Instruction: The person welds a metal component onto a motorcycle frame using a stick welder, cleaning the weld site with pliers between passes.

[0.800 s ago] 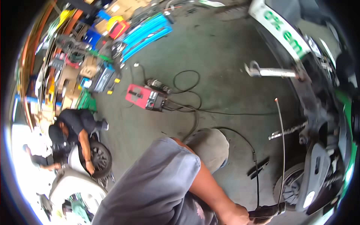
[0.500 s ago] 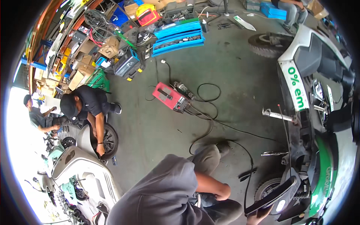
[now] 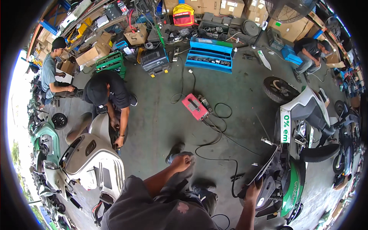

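Note:
My left hand (image 3: 182,163) is curled closed above my leg (image 3: 175,151) in the lower middle; whatever it may hold is too small to make out. My right hand (image 3: 253,190) grips a black handle (image 3: 245,193) at the side of a partly stripped white and green scooter (image 3: 290,191). A black cable (image 3: 232,161) runs down beside that hand. A thin rod (image 3: 260,122) slants up in front of the scooter's body. A red welding machine (image 3: 194,107) sits on the floor ahead, with cables coiled beside it.
Co-workers (image 3: 111,96), (image 3: 53,82) are at a cream scooter (image 3: 92,161) on the left; another person (image 3: 308,57) sits at back right. A blue toolbox (image 3: 209,57), cases (image 3: 153,63), cardboard boxes (image 3: 96,50) and a loose wheel (image 3: 278,88) line the back. More scooters (image 3: 345,142) stand at right.
The view has swung to show more of the back and both sides. My left hand has moved forward and left, away from my right hand and the black handle.

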`<state>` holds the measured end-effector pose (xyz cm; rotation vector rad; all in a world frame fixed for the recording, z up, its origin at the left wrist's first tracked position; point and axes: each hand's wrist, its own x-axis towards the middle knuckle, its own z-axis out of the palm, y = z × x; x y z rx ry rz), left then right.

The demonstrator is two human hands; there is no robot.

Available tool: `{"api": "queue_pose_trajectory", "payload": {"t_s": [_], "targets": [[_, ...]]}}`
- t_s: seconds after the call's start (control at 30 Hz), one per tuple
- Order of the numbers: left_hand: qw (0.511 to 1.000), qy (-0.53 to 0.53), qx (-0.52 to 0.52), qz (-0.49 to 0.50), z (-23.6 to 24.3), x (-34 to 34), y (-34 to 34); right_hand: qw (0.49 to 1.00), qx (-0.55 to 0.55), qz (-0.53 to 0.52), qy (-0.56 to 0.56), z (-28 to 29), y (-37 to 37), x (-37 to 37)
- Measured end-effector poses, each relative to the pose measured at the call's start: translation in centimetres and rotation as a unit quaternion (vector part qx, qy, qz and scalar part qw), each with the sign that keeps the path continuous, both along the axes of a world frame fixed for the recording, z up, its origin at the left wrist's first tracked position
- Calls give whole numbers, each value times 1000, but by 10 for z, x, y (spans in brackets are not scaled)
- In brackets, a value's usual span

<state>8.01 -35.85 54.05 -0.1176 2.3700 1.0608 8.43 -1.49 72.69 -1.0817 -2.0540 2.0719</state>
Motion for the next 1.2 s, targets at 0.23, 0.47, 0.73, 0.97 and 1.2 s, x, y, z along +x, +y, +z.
{"api": "queue_pose_trajectory", "payload": {"t_s": [0.23,0.47,0.73,0.97,1.2], "targets": [[997,-74,-10,21,-25,-77,-195,964,230,48,-127,-32,-94,-66],[992,-48,-112,-25,39,-321,-279,983,164,16,-83,-159,-135,-131],[983,-1,-184,-22,102,-477,-313,909,252,251,-218,-169,-223,-291],[979,9,-193,-63,63,-618,-321,868,316,282,-260,-174,-195,-351],[986,-43,-154,-48,-62,-749,-376,882,228,86,-402,-124,-251,-397]]}}
